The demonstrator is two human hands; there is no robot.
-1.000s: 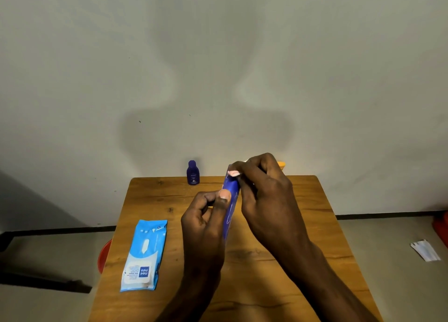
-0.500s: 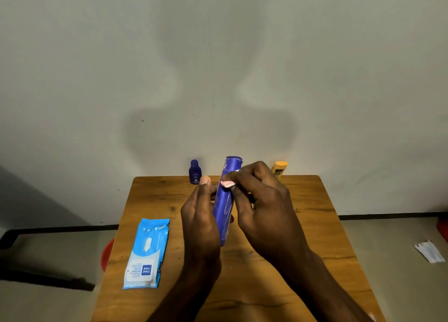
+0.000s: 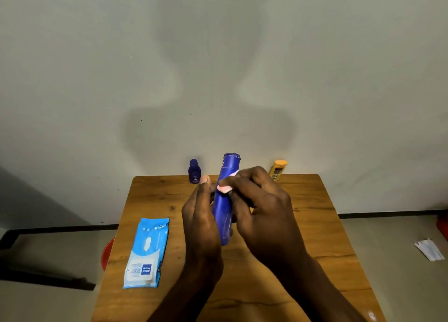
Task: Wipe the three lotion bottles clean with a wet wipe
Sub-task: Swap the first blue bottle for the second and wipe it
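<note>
A tall blue lotion bottle (image 3: 222, 215) stands nearly upright above the wooden table (image 3: 315, 224), its cap above both hands. My left hand (image 3: 201, 224) grips its left side, thumb pointing up. My right hand (image 3: 264, 212) curls round the right side and presses a small pale piece of wet wipe (image 3: 225, 189) against the bottle's upper part. Most of the wipe is hidden under the fingers. A small dark blue bottle (image 3: 194, 171) and a yellow bottle (image 3: 278, 169) stand at the table's far edge by the wall.
A light blue pack of wet wipes (image 3: 145, 251) lies flat on the table's left side. A red object (image 3: 106, 254) shows below the table's left edge. A white paper (image 3: 430, 250) lies on the floor at the right.
The blue bottle has risen and turned more upright, so its cap now shows above my hands. My right fingers with the wipe have slid down along it.
</note>
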